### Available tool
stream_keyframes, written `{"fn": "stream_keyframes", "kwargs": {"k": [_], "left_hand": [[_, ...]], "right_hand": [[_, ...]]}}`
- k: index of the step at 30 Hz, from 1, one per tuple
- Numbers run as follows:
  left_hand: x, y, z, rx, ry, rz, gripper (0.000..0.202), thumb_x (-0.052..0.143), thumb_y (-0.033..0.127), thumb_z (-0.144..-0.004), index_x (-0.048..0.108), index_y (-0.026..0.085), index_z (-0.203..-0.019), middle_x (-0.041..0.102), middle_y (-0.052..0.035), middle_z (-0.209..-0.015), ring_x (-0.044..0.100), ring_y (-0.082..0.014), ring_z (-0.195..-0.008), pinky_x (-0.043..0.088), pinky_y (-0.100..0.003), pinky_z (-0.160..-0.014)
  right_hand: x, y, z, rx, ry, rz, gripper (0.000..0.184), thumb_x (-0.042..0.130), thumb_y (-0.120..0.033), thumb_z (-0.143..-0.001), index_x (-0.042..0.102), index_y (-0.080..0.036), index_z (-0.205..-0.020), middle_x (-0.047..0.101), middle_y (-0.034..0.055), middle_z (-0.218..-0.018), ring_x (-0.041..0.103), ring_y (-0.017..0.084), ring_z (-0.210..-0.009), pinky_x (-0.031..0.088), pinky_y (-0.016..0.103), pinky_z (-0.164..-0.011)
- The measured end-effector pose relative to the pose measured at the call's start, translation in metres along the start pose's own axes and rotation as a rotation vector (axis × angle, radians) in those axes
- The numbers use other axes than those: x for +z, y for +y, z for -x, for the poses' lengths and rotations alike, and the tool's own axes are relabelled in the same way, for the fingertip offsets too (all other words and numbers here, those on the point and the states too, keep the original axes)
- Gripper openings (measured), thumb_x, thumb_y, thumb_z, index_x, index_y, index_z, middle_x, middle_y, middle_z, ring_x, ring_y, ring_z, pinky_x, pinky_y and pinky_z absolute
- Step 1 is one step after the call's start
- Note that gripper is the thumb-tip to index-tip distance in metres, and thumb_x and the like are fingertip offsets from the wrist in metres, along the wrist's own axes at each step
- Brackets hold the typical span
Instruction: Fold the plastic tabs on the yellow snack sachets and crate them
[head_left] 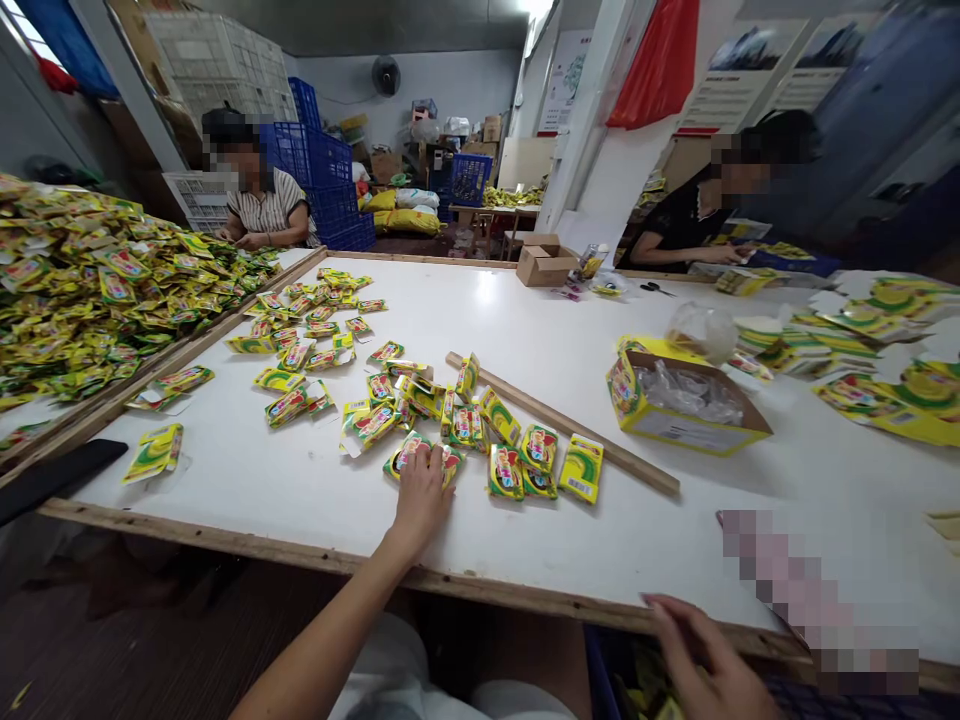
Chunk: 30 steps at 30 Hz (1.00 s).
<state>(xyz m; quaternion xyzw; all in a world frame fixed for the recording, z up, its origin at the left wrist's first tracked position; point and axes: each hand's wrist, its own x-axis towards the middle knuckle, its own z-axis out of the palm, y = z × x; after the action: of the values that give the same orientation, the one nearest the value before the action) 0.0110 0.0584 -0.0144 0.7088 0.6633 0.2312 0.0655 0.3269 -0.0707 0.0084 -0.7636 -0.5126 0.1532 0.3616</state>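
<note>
Currently: left hand [424, 492], fingers spread flat, pressing a yellow-green sachet [401, 455] near the white table's [300, 490] front edge; right hand [705, 665] loosely open, empty, below that edge.

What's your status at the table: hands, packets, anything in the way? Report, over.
Left hand open, flat on scattered packets. Right hand open, nothing held, at near table edge. Wooden stick lies just beside the packets.

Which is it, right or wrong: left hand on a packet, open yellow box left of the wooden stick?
Wrong in one respect: the head view shows the open yellow box right of the wooden stick. The left hand does rest on a packet.
</note>
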Motion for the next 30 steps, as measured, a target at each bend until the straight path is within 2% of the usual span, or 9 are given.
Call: {"fn": "stream_keyframes", "kwargs": {"k": [2,5,9,12,15,18,22,26,30], "left_hand": [[-0.003,0.000,0.008,0.000,-0.040,0.023,0.051,0.067,0.022,-0.071,0.049,0.013,-0.118,0.055,-0.0161,-0.111,0.051,-0.0340,-0.107,0.042,-0.046,-0.089],[-0.007,-0.002,0.024,0.009,-0.063,0.100,0.047,0.067,0.023,-0.069,0.050,0.014,-0.112,0.056,-0.0140,-0.108,0.051,-0.0335,-0.106,0.043,-0.045,-0.089],[-0.012,0.003,0.045,-0.044,0.026,0.287,0.051,0.065,0.025,-0.072,0.044,0.016,-0.117,0.054,-0.0114,-0.108,0.053,-0.0301,-0.103,0.043,-0.045,-0.089],[-0.013,0.011,0.058,-0.075,0.097,0.423,0.052,0.065,0.031,-0.075,0.041,0.017,-0.118,0.052,-0.0094,-0.104,0.054,-0.0269,-0.098,0.044,-0.045,-0.089],[-0.013,0.015,0.066,-0.080,0.061,0.544,0.056,0.068,0.032,-0.074,0.039,0.018,-0.120,0.052,-0.0081,-0.104,0.055,-0.0252,-0.098,0.045,-0.044,-0.090],[-0.012,0.013,0.066,-0.064,-0.002,0.695,0.060,0.068,0.029,-0.076,0.035,0.021,-0.126,0.054,-0.0061,-0.104,0.057,-0.0226,-0.098,0.046,-0.041,-0.090],[-0.012,0.008,0.060,-0.054,-0.051,0.865,0.053,0.059,0.025,-0.084,0.033,0.025,-0.130,0.056,-0.0066,-0.109,0.060,-0.0186,-0.094,0.050,-0.035,-0.083],[-0.017,0.006,0.057,-0.047,-0.110,0.952,0.042,0.056,0.026,-0.086,0.044,0.024,-0.126,0.059,-0.0050,-0.103,0.061,-0.0162,-0.081,0.052,-0.030,-0.071],[-0.026,0.007,0.053,0.029,-0.176,0.968,0.024,0.058,0.026,-0.085,0.059,0.021,-0.109,0.064,-0.0055,-0.102,0.062,-0.0176,-0.084,0.051,-0.031,-0.079]], "right_hand": [[0.029,-0.038,0.006,-0.100,-0.113,-0.136,0.037,0.055,-0.058,-0.075,0.069,-0.024,-0.082,0.073,0.0069,-0.088,0.068,0.026,-0.082,0.054,0.032,-0.071],[0.071,-0.083,0.012,-0.198,-0.270,-0.298,0.031,0.053,-0.050,-0.083,0.067,-0.022,-0.085,0.072,0.0067,-0.090,0.067,0.023,-0.084,0.054,0.029,-0.073],[0.114,-0.114,0.013,-0.203,-0.345,-0.468,0.027,0.054,-0.044,-0.085,0.063,-0.020,-0.094,0.070,0.0088,-0.096,0.067,0.022,-0.083,0.055,0.031,-0.073],[0.134,-0.125,0.012,-0.165,-0.332,-0.650,0.027,0.059,-0.039,-0.083,0.056,-0.021,-0.102,0.068,0.0096,-0.102,0.067,0.022,-0.087,0.056,0.032,-0.074],[0.141,-0.129,0.010,-0.154,-0.310,-0.730,0.027,0.060,-0.034,-0.082,0.051,-0.022,-0.104,0.065,0.0086,-0.102,0.068,0.021,-0.086,0.057,0.032,-0.073],[0.140,-0.125,0.009,-0.169,-0.310,-0.712,0.028,0.059,-0.029,-0.083,0.050,-0.023,-0.108,0.065,0.0079,-0.102,0.068,0.019,-0.081,0.057,0.031,-0.070],[0.136,-0.116,0.008,-0.181,-0.354,-0.680,0.031,0.056,-0.029,-0.084,0.050,-0.023,-0.114,0.066,0.0082,-0.105,0.068,0.020,-0.084,0.056,0.031,-0.072],[0.134,-0.111,0.006,-0.222,-0.417,-0.685,0.030,0.055,-0.029,-0.085,0.055,-0.023,-0.114,0.067,0.0070,-0.104,0.067,0.020,-0.090,0.055,0.031,-0.079],[0.133,-0.109,-0.001,-0.259,-0.470,-0.677,0.024,0.056,-0.031,-0.086,0.061,-0.022,-0.107,0.068,0.0062,-0.104,0.066,0.020,-0.091,0.054,0.031,-0.081]]}}
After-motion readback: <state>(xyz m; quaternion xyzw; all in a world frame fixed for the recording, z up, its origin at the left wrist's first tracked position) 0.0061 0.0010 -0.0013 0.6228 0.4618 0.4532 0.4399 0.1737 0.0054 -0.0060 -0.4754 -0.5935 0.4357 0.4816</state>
